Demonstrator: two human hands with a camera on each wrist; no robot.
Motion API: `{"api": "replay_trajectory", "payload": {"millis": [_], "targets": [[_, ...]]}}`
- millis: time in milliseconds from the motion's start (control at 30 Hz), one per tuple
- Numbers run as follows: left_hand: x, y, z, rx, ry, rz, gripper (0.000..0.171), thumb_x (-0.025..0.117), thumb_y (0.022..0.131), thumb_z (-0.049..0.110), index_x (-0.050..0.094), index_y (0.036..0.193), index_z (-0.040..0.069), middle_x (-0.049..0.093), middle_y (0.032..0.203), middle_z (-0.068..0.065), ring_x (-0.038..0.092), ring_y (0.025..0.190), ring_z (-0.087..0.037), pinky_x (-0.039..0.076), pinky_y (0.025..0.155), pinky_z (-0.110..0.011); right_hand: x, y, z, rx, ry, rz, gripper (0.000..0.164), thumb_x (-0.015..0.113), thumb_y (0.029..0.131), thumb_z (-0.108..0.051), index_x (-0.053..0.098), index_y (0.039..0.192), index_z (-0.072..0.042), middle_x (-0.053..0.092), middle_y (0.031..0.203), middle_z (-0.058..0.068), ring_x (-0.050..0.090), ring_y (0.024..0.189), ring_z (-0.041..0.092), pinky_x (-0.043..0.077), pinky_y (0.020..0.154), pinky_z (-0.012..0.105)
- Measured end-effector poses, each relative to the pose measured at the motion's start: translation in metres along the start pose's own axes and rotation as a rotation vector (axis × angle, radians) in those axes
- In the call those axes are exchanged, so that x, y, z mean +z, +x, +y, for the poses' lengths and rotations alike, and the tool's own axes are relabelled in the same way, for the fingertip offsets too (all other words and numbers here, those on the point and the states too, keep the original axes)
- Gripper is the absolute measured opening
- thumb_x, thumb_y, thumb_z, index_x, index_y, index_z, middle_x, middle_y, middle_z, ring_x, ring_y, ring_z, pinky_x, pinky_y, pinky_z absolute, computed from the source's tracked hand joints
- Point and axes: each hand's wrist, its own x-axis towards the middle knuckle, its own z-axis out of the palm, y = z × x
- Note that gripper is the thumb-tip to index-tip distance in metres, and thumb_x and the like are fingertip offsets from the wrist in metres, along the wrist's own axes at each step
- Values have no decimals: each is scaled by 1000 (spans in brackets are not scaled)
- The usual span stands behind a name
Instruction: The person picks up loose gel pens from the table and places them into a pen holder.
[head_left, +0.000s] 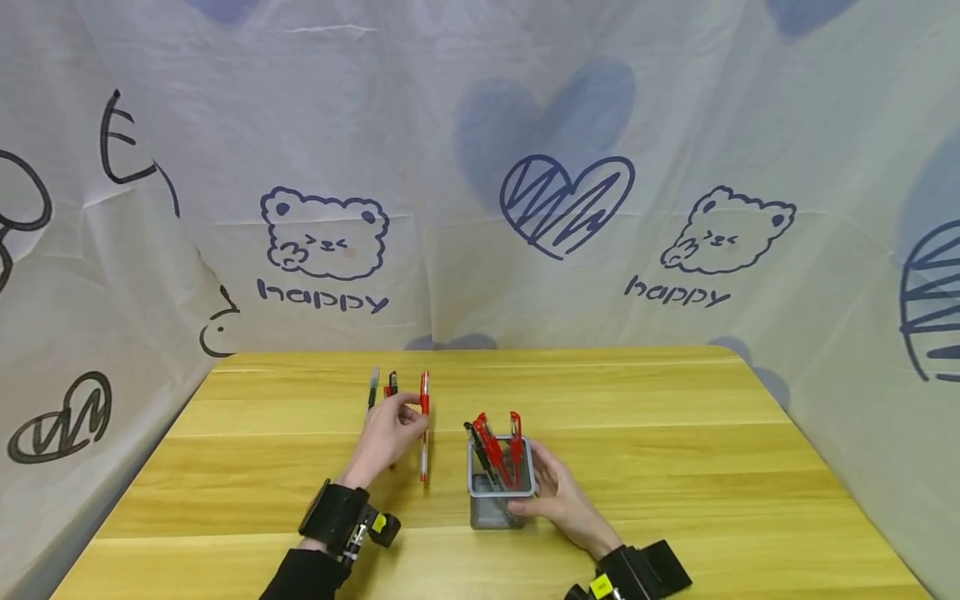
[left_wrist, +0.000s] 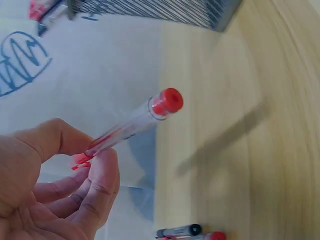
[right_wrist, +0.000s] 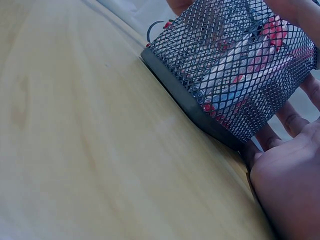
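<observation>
Between thumb and fingers, my left hand (head_left: 392, 429) pinches a clear pen with a red cap (head_left: 424, 407). In the left wrist view the red end of that pen (left_wrist: 130, 125) points away from the hand, raised off the table. My right hand (head_left: 564, 504) grips the right side of a dark mesh pen holder (head_left: 483, 510), with thumb in front and fingers behind. Several pens stand in the holder: red-capped ones (head_left: 516, 442) and a black one (head_left: 478, 450). The right wrist view shows the holder's mesh wall (right_wrist: 225, 60) close up, pens visible through it.
Beside my left hand lie more pens: one with a pale end (head_left: 373, 385) and a black-capped one (head_left: 393, 381), partly hidden by the hand. The wooden table (head_left: 675, 433) ends at a white cloth (head_left: 450, 275) with printed drawings behind and at the sides.
</observation>
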Motion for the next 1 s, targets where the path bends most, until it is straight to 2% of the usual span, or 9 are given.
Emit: {"api": "replay_trajectory", "payload": {"millis": [167, 300, 400, 600, 867, 1000], "targets": [[-1, -12, 8, 32, -78, 56, 39, 62, 92, 4, 61, 130, -4, 71, 92, -13, 65, 79, -15, 51, 66, -20, 1, -1, -1, 4, 2, -1, 98, 76, 82, -1, 14, 157, 7, 22, 161, 32, 49, 134, -2, 40, 115, 13], [0, -21, 16, 60, -142, 72, 39, 63, 94, 4, 59, 132, -3, 70, 97, -13, 66, 84, -14, 56, 73, -19, 1, -1, -1, -2, 6, -1, 98, 76, 82, -1, 15, 157, 6, 22, 161, 33, 49, 134, -2, 40, 115, 13], [0, -27, 23, 82, -195, 83, 39, 64, 94, 3, 60, 132, -2, 69, 99, -14, 65, 84, -12, 56, 73, -17, 1, -1, -1, -6, 9, -1, 97, 76, 81, -1, 15, 157, 7, 21, 161, 33, 49, 134, -2, 40, 115, 13], [-3, -35, 33, 139, -281, 153, 38, 64, 95, 3, 60, 133, 1, 69, 102, -15, 66, 85, -8, 58, 75, -16, 2, 0, -1, -10, 15, -7, 99, 76, 82, -1, 13, 156, 9, 23, 161, 32, 49, 134, -3, 40, 115, 13], [-1, -43, 39, 309, -253, 321, 41, 67, 94, 3, 59, 134, -2, 70, 104, -16, 67, 89, -6, 60, 83, -15, 2, -2, -1, 1, 16, -6, 97, 75, 82, 0, 14, 157, 6, 30, 161, 26, 49, 135, 0, 40, 115, 14], [-1, -43, 43, 391, -256, 362, 42, 69, 91, 0, 59, 132, -5, 71, 102, -16, 66, 88, 0, 59, 82, -12, 2, -1, -1, 6, 20, -5, 98, 75, 82, 0, 13, 158, 5, 30, 161, 24, 49, 135, 0, 40, 115, 14]]}}
